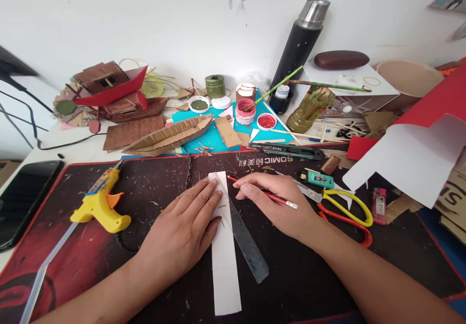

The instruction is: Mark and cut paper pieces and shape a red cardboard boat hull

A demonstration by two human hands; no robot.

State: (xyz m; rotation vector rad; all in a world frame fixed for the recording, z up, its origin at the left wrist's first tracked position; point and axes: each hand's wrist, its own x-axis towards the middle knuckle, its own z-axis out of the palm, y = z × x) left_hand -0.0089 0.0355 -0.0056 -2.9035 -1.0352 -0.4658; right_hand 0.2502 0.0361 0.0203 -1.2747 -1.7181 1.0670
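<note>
My left hand (pixel 184 219) lies flat with its fingers stretched out, pressing a clear ruler (pixel 250 246) onto a white paper strip (pixel 225 280). The ruler crosses the strip at a slant, its lower end resting on the dark mat. In my right hand (pixel 278 205) is a red pencil (pixel 273 198), pinched between thumb and fingers. Its tip points left, close to the strip's upper right edge. Faint lines show on the paper below my left fingertips. Scissors (pixel 349 210) with yellow and red handles lie right of my right hand.
On the left are a yellow glue gun (pixel 104 207) and a phone (pixel 27 202). Behind the mat stand a cardboard boat hull (pixel 171 135), a red model boat (pixel 112 89), paint jars (pixel 245 112) and a black thermos (pixel 300 38). A utility knife (pixel 287 149) lies at the mat's back edge.
</note>
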